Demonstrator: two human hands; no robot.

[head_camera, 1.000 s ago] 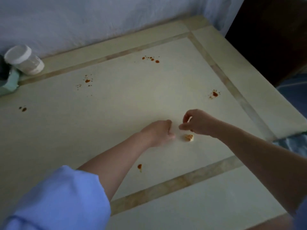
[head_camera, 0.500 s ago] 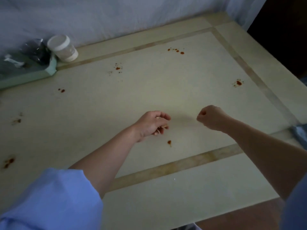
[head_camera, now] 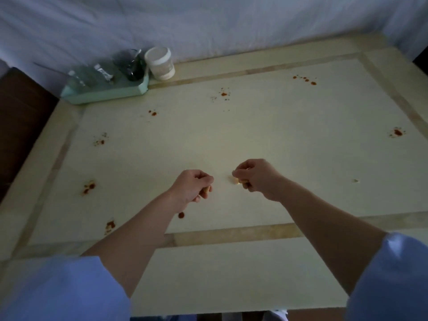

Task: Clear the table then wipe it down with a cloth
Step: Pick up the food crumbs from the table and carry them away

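The cream table (head_camera: 254, 135) carries several red sauce splatters, one (head_camera: 398, 132) at the right and one (head_camera: 89, 187) at the left. My left hand (head_camera: 191, 187) hovers over the table's middle with its fingers curled around a small tan food scrap. My right hand (head_camera: 257, 176) is beside it, fingers curled, pinching a pale food scrap (head_camera: 235, 180) that lies on the table. Another tiny crumb (head_camera: 355, 180) sits farther right.
At the back left stands a mint green tray (head_camera: 104, 95) holding glassware and a dark glass. A white lidded jar (head_camera: 160, 63) stands next to it. White cloth hangs behind the table. A dark wooden piece (head_camera: 20, 117) borders the left edge.
The view swung left, bringing the tray and jar into sight. My right hand moved onto another pale scrap, and my left hand closed round the scrap it holds.
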